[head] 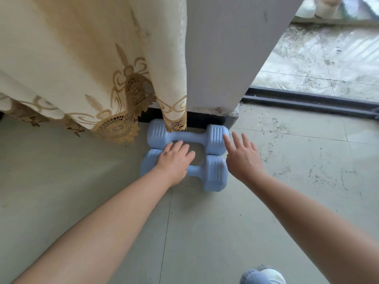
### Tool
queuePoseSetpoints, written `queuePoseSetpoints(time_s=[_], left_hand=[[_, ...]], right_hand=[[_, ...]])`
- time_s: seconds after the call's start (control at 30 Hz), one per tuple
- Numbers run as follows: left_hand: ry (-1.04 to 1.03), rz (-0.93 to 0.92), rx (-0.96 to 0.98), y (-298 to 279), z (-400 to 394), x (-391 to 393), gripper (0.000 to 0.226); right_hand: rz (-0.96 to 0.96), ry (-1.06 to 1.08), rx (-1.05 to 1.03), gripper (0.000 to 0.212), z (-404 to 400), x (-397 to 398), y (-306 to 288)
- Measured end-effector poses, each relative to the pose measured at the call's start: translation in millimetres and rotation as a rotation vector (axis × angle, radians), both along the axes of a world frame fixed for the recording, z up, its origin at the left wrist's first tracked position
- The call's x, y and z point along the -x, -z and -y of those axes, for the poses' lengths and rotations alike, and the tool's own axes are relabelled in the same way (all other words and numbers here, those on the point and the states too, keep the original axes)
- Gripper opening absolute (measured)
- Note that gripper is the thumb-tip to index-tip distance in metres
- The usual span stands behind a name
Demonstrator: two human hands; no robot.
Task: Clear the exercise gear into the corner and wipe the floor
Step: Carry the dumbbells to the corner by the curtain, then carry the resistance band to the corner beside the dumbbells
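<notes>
Two pale blue dumbbells lie side by side on the tiled floor at the foot of a grey wall. The far dumbbell touches the dark skirting, its left end partly under the curtain hem. The near dumbbell rests against it. My left hand lies flat over the near dumbbell's left end and handle, fingers spread, gripping nothing. My right hand hovers open just right of both dumbbells, its fingertips close to the far one's right end.
A cream curtain with gold lace trim hangs at the left down to the floor. The grey wall corner ends beside a dark sliding-door track, with a wet balcony floor beyond. Smudged floor tiles spread to the right. A blue slipper shows at the bottom.
</notes>
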State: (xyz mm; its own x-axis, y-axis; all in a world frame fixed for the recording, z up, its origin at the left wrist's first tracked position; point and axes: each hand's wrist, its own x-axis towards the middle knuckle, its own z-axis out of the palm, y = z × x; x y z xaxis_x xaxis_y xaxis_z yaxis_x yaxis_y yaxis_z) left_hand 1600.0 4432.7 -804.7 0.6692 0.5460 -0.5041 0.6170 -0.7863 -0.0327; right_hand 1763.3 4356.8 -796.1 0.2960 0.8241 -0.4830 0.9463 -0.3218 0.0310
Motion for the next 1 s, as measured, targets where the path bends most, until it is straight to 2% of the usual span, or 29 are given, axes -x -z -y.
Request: queuePoseSetpoints(time_s=[0.17, 0.23, 0.33, 0.43, 0.53, 0.6, 0.7, 0.8, 1.0], left_hand=[[-0.246, 0.183, -0.105, -118.5, 4.5, 29.7, 0.063], [-0.345, 0.192, -0.170, -175.4, 15.0, 48.2, 0.066], [-0.556, 0.148, 0.054, -247.2, 39.1, 78.5, 0.059], [-0.715, 0.082, 0.071, -320.8, 71.7, 108.6, 0.056], [-0.843, 0.098, 0.017, -373.3, 130.9, 145.9, 0.060], [-1.044, 0.114, -0.001, -409.7, 179.9, 164.7, 0.060], [-1.307, 0.089, 0.123, -441.9, 260.4, 179.5, 0.056], [-1.511, 0.003, 0.111, -472.0, 345.1, 190.7, 0.053], [-1.992, -0.041, 0.258, -491.6, 531.9, 184.6, 0.051]], right_hand=[[-0.027, -0.038, -0.045, 0.057, -15.2, 47.1, -111.8], [-0.060, -0.032, -0.058, 0.059, -17.8, 70.1, -164.2], [-0.120, -0.064, -0.024, 0.060, -6.4, 104.2, -239.3], [-0.165, -0.143, 0.061, 0.059, 21.3, 135.7, -308.2], [-0.201, -0.300, 0.147, 0.059, 59.6, 166.7, -366.3], [-0.220, -0.446, 0.190, 0.060, 84.9, 184.3, -400.3], [-0.216, -0.650, 0.236, 0.060, 121.5, 208.9, -440.7], [-0.193, -0.835, 0.271, 0.059, 165.0, 233.6, -463.6], [-0.082, -1.207, 0.351, 0.058, 299.2, 269.7, -480.7]])
